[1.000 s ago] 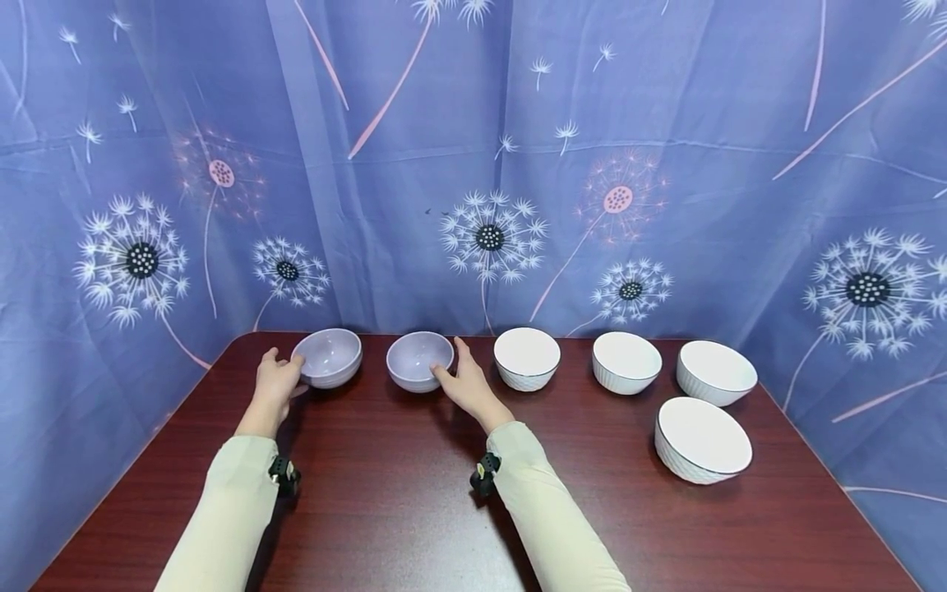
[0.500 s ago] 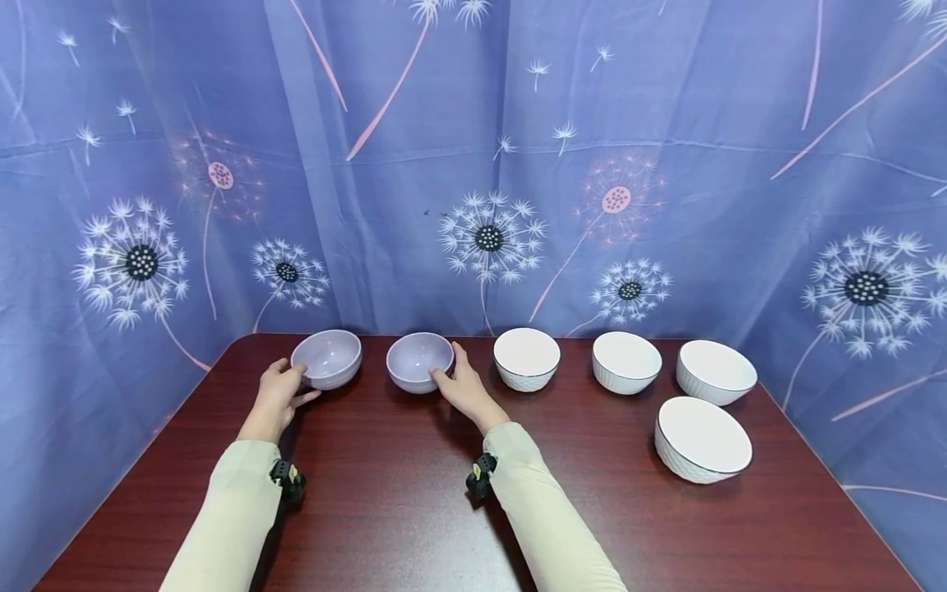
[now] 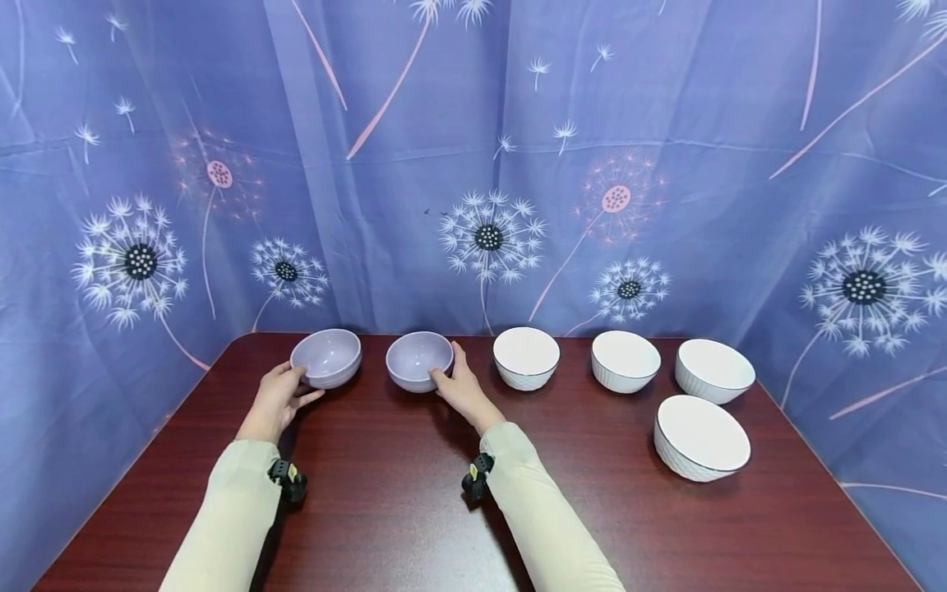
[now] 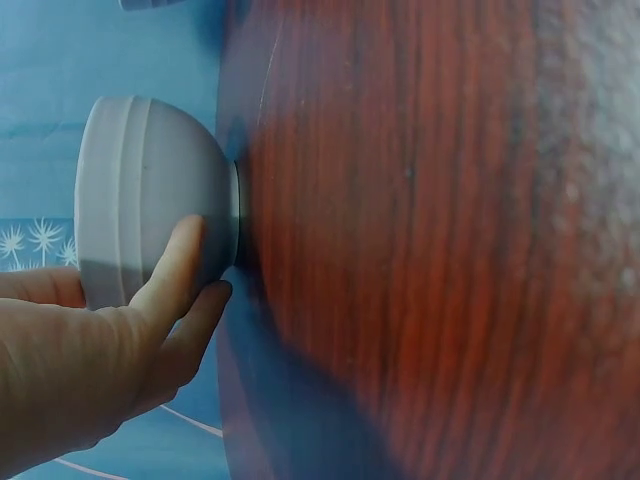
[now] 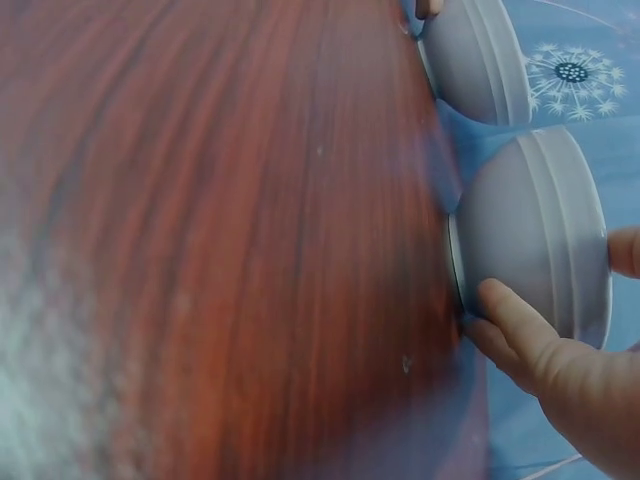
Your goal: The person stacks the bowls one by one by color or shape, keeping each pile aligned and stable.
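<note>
Two lavender bowls stand upright near the table's back edge, side by side with a gap between them. My left hand [image 3: 272, 401] grips the left lavender bowl [image 3: 328, 358] at its near left side. In the left wrist view, fingers lie along that bowl's outer wall [image 4: 180, 160] down toward its foot, and another digit is at the rim. My right hand [image 3: 466, 388] holds the second lavender bowl [image 3: 419, 360] at its right side. The right wrist view has fingers low on this bowl's outer wall [image 5: 510, 220] and one digit at the rim.
Right of the hands, three white bowls continue the back row: a near one [image 3: 526, 358], a middle one [image 3: 625, 362] and a far right one [image 3: 714, 372]. Another white bowl [image 3: 700, 437] sits in front of the last. A blue dandelion-print curtain [image 3: 414, 205] hangs behind the dark red table [image 3: 385, 493].
My left hand has shifted slightly right and closed onto the left lavender bowl, its fingers reaching further along the near side. The right hand stays at its bowl; the bowls have hardly moved.
</note>
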Action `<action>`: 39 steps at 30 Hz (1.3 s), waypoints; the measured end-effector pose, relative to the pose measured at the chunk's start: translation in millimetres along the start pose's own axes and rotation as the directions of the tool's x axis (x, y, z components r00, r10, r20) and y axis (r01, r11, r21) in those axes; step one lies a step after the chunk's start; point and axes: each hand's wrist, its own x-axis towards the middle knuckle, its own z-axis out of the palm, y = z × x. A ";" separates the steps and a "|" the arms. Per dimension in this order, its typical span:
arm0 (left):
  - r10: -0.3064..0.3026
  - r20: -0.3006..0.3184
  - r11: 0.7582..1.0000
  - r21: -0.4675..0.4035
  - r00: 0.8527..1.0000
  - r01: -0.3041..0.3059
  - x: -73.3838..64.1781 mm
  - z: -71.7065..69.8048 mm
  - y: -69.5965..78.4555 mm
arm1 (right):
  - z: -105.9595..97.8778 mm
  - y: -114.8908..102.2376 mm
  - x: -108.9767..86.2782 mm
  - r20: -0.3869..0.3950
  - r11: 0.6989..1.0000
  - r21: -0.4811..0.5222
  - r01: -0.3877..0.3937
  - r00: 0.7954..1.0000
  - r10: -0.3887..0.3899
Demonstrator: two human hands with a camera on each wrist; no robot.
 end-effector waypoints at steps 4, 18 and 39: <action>-0.014 0.002 1.000 -0.007 1.000 0.014 -6.8 3.9 4.7 | 2.7 1.6 2.5 0.006 0.989 0.144 -0.012 1.000 0.012; -0.017 0.006 1.000 -0.019 1.000 0.017 -9.8 4.1 4.2 | 3.4 -4.0 -0.1 0.033 0.882 0.459 -0.105 0.994 0.102; -0.037 0.016 0.998 -0.049 0.999 0.038 -10.7 5.3 5.9 | -4.3 -26.9 -18.1 0.014 0.860 0.504 -0.077 0.997 0.081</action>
